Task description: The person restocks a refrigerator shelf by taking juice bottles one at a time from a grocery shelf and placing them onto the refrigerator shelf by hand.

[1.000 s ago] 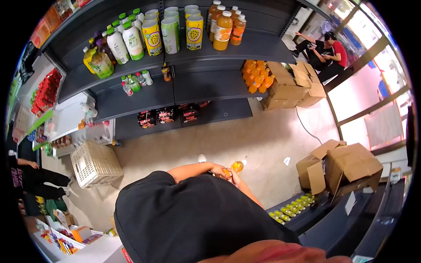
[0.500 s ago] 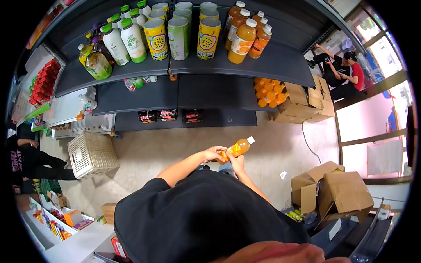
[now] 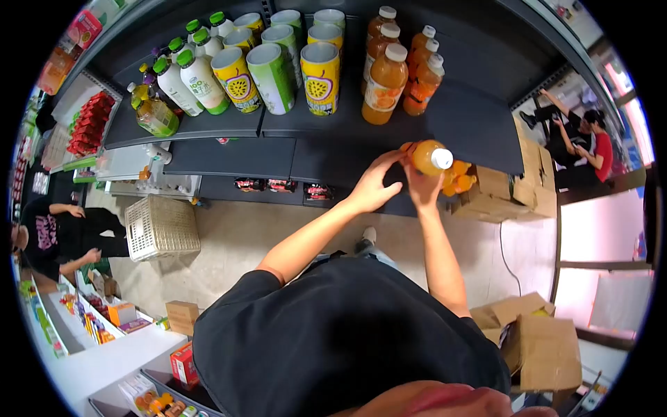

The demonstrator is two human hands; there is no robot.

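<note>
An orange drink bottle (image 3: 426, 157) with a white cap is held in front of the upper shelf's front edge, its cap tilted toward me. My right hand (image 3: 422, 186) grips it from below. My left hand (image 3: 381, 184) reaches to the bottle's left side, fingertips at its base and thumb apart; whether they press on it is hard to tell. Above on the shelf (image 3: 306, 128) stand orange juice bottles (image 3: 384, 87) and smaller orange bottles (image 3: 422, 87). Left of them are yellow cups (image 3: 320, 80), green cups (image 3: 272, 80) and white green-capped bottles (image 3: 203, 83).
A white basket (image 3: 161, 229) stands on the floor at left, near a person in black (image 3: 55, 233). Cardboard boxes (image 3: 495, 191) are right of the shelves, others (image 3: 549, 351) at lower right. Two people (image 3: 583, 139) sit at upper right.
Both hands have risen from near my body to the upper shelf's front edge with the bottle, which now points its cap toward me. The view has moved closer to the shelf.
</note>
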